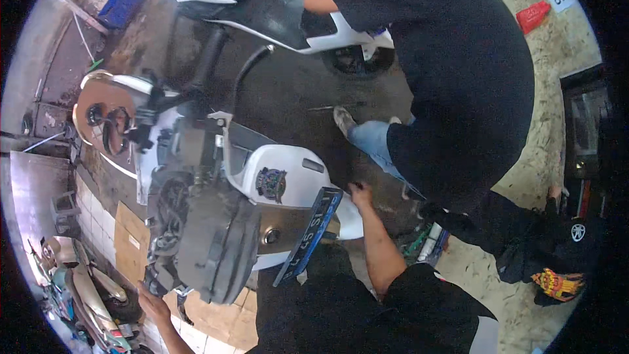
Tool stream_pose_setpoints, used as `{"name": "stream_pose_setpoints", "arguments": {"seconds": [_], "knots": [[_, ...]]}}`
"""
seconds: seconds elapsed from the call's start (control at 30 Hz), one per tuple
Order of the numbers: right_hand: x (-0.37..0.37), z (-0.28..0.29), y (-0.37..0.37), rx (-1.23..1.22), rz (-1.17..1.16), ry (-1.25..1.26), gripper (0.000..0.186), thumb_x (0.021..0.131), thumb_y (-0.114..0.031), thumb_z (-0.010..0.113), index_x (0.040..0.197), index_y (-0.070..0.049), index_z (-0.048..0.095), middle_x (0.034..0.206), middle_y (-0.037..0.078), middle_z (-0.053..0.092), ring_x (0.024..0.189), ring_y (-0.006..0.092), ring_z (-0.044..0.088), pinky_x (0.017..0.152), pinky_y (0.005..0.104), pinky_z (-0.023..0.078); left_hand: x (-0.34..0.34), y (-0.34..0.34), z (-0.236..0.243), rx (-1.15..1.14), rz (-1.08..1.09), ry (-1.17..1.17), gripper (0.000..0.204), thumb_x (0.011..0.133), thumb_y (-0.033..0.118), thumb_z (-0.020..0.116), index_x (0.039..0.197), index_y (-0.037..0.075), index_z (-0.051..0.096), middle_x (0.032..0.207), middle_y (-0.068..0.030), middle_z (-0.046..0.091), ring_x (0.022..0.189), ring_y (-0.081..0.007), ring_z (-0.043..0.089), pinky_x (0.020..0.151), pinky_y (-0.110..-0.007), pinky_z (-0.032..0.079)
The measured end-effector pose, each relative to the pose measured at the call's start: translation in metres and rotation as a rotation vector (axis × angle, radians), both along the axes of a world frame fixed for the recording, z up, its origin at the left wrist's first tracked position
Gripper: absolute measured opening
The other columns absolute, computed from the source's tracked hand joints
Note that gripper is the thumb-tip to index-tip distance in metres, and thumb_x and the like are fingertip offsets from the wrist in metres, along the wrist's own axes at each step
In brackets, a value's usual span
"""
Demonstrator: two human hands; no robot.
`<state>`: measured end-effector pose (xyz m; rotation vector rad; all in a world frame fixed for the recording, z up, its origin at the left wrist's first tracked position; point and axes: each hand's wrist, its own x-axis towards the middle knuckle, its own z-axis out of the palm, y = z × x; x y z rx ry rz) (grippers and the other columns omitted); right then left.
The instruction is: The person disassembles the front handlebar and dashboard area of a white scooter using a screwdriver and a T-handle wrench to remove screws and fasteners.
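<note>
A partly stripped scooter stands in front of me, its white front panel (288,170) carrying a round dark sticker. A dark number plate (308,236) is tilted across the panel's near side. At the panel's right edge is my right hand (360,196), its fingers curled in; what they hold, if anything, is hidden. My left hand (152,303) is low on the left, beside the dark, blurred parts (157,282) at the scooter's near end. Its fingers are partly hidden, so its grip is unclear. A grey, blurred part (216,249) stands between my hands.
A person in a black shirt (458,72) bends over another white scooter (262,13) at the far side. Cardboard (131,239) lies on the left floor, near parked motorbikes (85,288). A blue bin (124,1) stands far left. Dark cloth and a spray can (429,242) lie at right.
</note>
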<state>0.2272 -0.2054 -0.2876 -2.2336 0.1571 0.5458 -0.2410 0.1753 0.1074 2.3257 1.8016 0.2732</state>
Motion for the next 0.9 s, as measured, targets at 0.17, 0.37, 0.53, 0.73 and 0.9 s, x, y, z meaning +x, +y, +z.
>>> {"name": "stream_pose_setpoints", "arguments": {"seconds": [0.17,0.37,0.53,0.73,0.9], "knots": [[-0.067,0.063,-0.106,-0.04,-0.249,0.357,0.034,0.078,-0.021,0.067,0.104,0.001,0.061,0.094,0.015,0.066,0.081,0.0235,0.063,0.072,0.035,0.049,-0.056,0.018,-0.033,0.161,-0.119,0.083,0.062,0.098,0.038,0.026,0.118,-0.016,0.049,0.116,-0.0339,0.053,0.109,-0.0439,0.052,0.095,-0.042,0.038],[-0.042,0.199,-0.113,-0.197,0.183,0.247,0.055,0.08,-0.037,0.065,0.118,0.002,0.055,0.115,0.022,0.059,0.109,0.033,0.056,0.091,0.041,0.044,0.017,-0.01,-0.011,0.171,0.09,-0.017,0.064,0.097,0.043,0.027,0.118,-0.012,0.053,0.119,-0.0298,0.054,0.114,-0.0399,0.052,0.098,-0.041,0.039],[0.075,0.246,-0.023,0.089,0.264,-0.263,0.054,0.085,-0.028,0.063,0.127,0.002,0.047,0.122,0.02,0.056,0.113,0.0269,0.054,0.097,0.0348,0.04,0.023,-0.004,-0.017,0.18,0.111,0.077,0.06,0.098,0.043,0.027,0.115,-0.005,0.059,0.112,-0.0244,0.06,0.107,-0.0384,0.056,0.091,-0.042,0.041],[0.119,0.216,-0.016,0.398,0.075,-0.234,0.066,0.085,-0.021,0.064,0.137,0.001,0.03,0.132,0.021,0.047,0.119,0.0277,0.049,0.1,0.0359,0.037,0.036,-0.006,-0.016,0.096,0.215,-0.056,0.06,0.097,0.045,0.031,0.116,-0.005,0.057,0.111,-0.0246,0.061,0.103,-0.0355,0.059,0.087,-0.039,0.043],[0.128,0.214,0.003,0.235,-0.009,-0.242,0.065,0.082,-0.017,0.068,0.134,0.001,0.032,0.128,0.02,0.049,0.116,0.0294,0.049,0.097,0.0379,0.039,-0.068,0.006,-0.05,0.272,0.17,0.003,0.058,0.096,0.042,0.032,0.13,-0.003,0.046,0.129,-0.0241,0.05,0.117,-0.0329,0.051,0.1,-0.038,0.038]]}}
